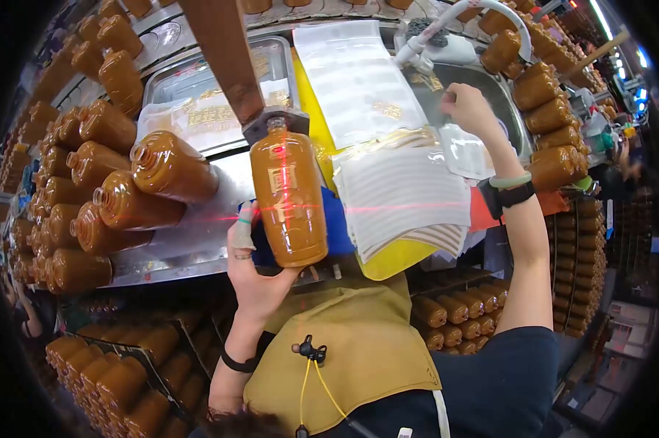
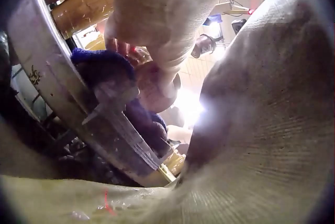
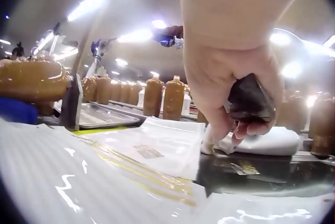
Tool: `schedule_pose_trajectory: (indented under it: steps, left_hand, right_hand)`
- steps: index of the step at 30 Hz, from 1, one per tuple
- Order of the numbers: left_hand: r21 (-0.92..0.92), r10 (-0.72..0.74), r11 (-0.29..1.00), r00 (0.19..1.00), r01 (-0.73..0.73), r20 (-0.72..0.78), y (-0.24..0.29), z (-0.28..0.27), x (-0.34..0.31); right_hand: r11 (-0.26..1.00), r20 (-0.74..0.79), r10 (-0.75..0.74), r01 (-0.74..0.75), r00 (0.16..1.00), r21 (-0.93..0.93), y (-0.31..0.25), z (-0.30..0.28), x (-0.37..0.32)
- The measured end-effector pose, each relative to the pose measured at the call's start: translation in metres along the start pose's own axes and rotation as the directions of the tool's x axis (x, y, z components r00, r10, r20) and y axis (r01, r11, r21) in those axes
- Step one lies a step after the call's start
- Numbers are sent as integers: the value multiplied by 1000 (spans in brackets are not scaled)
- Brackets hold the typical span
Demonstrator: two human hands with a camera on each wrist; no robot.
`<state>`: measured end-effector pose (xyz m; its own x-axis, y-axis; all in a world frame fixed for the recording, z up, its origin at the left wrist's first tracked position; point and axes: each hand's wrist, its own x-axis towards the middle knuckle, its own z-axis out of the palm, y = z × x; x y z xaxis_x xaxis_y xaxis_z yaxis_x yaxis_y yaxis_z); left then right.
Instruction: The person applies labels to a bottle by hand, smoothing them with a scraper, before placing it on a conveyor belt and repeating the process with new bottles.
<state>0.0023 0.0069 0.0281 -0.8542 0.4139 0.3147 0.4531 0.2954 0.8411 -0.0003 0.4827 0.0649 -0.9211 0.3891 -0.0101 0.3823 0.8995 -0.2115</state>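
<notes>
A glossy brown bottle with raised gold characters lies with its neck in a fork at the end of a wooden arm. My left hand grips the bottle's base, thumb along the bottom edge, pale covers on its fingers; the left wrist view shows the fingers around the rounded base. Over the metal basin hangs my right hand, its fingers loosely curled, with nothing visible between them. Small gold character decals lie in the basin close by its fingertips.
White decal sheets are fanned over a yellow board beside the bottle. A metal tray with gold decals stands behind. Brown bottles crowd the left, and a white curved tap arches over the basin.
</notes>
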Motion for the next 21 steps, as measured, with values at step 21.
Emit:
schedule_pose_trajectory:
  steps: [21]
  left_hand:
    - [97,1,995,1000,-3,13,5,0,-2]
  right_hand:
    - [880,33,425,-422,904,218,128,74,104]
